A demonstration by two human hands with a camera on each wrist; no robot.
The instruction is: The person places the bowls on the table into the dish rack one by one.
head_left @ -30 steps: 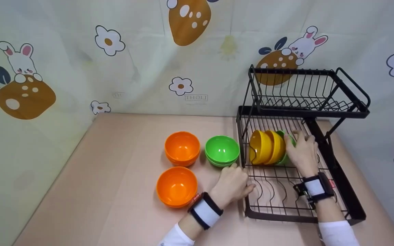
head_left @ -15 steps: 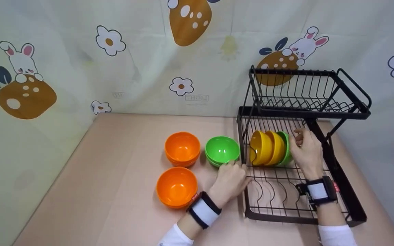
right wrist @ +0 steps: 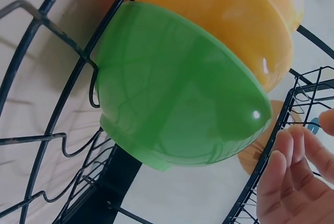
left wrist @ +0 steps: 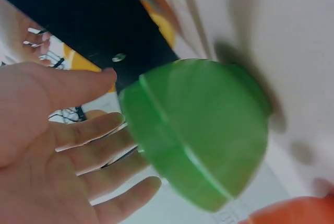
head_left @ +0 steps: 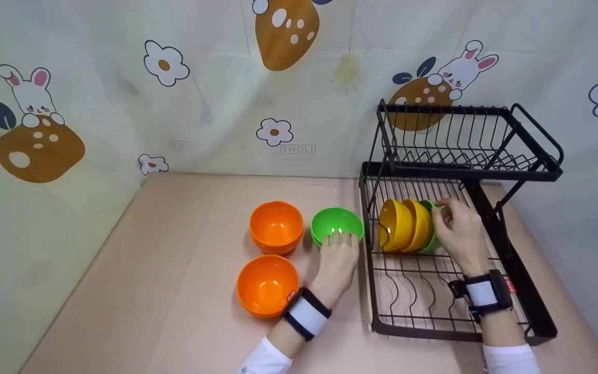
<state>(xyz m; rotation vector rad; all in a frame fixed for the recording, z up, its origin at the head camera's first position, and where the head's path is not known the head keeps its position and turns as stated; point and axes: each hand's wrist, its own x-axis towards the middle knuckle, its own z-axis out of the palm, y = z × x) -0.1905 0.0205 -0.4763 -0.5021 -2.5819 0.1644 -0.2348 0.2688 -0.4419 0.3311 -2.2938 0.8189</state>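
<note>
My left hand (head_left: 338, 265) reaches over the near rim of two nested green bowls (head_left: 333, 221) on the table, left of the rack. In the left wrist view, its straight fingers lie along the rim side of the green bowls (left wrist: 203, 125), with the thumb apart. My right hand (head_left: 462, 234) hovers at the right side of a green bowl (head_left: 429, 245) tilted on edge in the dish rack (head_left: 429, 333). The right wrist view shows its fingers (right wrist: 271, 182) loosely bent, holding nothing, beside that bowl. Two yellow bowls (head_left: 395, 226) stand on edge to its left.
Stacked orange bowls (head_left: 276, 224) sit left of the green ones, and another orange bowl (head_left: 268, 284) is nearer, beside my left wrist. The rack's upper tier (head_left: 475, 170) overhangs its back part. A patterned curtain (head_left: 216, 104) hangs behind the table.
My left hand has moved from the rack's left edge up and left onto the green bowls' rim. My right hand has drawn back from the racked green bowl, then shifted slightly left again.
</note>
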